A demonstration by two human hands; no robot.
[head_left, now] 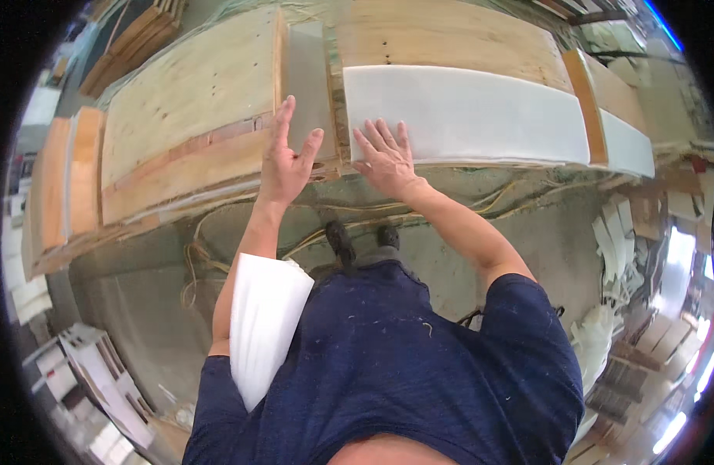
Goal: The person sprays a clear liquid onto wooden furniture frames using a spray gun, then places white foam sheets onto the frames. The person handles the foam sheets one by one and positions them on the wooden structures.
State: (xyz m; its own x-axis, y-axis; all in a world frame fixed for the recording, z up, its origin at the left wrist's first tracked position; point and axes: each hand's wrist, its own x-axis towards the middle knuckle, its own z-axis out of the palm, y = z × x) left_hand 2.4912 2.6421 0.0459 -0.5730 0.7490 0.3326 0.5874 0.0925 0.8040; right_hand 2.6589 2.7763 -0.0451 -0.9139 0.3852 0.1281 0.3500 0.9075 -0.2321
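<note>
A white foam sheet (465,116) lies over the near half of a plywood panel (450,31) in front of me, toward the right. My right hand (388,160) rests flat on the sheet's left end, fingers spread. My left hand (289,163) is raised near the edge of the left plywood panel (194,93), fingers stretched and thumb apart, with nothing in it. Tucked between my left arm and my body is a bundle of white foam sheet (265,314). Between the two panels runs a grey recessed strip (306,70).
More boards stand at the left end (86,170). At the right, another panel carries a white foam piece (627,145). Yellow cables (388,206) trail along the concrete floor by my shoes (340,244). White scraps (614,240) are piled at the right; a pale wooden frame (101,372) lies lower left.
</note>
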